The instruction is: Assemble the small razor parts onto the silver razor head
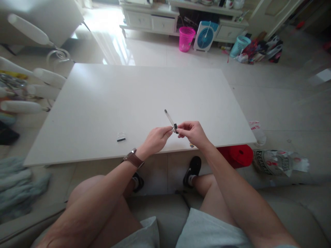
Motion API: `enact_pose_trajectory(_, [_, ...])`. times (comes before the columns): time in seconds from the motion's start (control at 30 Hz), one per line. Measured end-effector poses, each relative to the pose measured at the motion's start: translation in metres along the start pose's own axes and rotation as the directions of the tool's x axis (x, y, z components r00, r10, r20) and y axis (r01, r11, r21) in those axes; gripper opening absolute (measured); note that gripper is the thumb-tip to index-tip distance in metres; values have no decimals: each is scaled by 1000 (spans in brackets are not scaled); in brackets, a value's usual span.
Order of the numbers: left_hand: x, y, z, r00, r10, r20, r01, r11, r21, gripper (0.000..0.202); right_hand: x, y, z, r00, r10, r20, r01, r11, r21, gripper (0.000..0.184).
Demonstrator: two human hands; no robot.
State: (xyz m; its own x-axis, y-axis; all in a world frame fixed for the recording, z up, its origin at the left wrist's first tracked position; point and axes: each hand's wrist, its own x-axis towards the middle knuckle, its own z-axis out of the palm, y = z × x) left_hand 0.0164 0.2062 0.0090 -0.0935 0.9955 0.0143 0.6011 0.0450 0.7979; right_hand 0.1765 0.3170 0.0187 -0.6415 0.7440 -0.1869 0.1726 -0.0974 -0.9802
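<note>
My left hand (157, 139), with a brown-strapped watch on its wrist, is closed in a pinch at the lower end of a thin pale stick (169, 117) with a dark tip. The stick slants up and away over the white table (144, 93). My right hand (192, 132) pinches a small black piece (176, 127) at the stick's base; its exact kind is too small to make out. Fingertips of both hands nearly meet there. To the left lies a small clear case (121, 137) with a black strip. Beside my right wrist, a little colourful item (191, 145) sits near the table edge.
Under the table's right end is a red roll-like object (241, 155), with a printed plastic bag (274, 162) beside it. A white-armed metal rack (49, 75) stands at the left. Beyond are a pink basket (186, 39) and a blue fan (206, 36).
</note>
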Motion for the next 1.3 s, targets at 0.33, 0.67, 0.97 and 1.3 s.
enact_pose_trajectory(0.33, [3,4,1,1000,-24,0,24,1000,-5,32,1,1,-4,999,-22,23,24,997,-80,21])
enact_pose_trajectory(0.67, [-1,5,10,997,-73,-15,73,997,-9,30,0,0,-8,998,9,57,-1,989,-146,17])
enact_pose_trajectory(0.97, [0,6,8,997,-75,-3,75,995,-58,30,0,-2,-7,999,28,46,-21,990,-138,16])
enact_pose_trajectory(1.3, [-1,10,7,998,-53,-21,52,998,-47,30,-5,-7,-10,996,-73,56,85,965,-249,18])
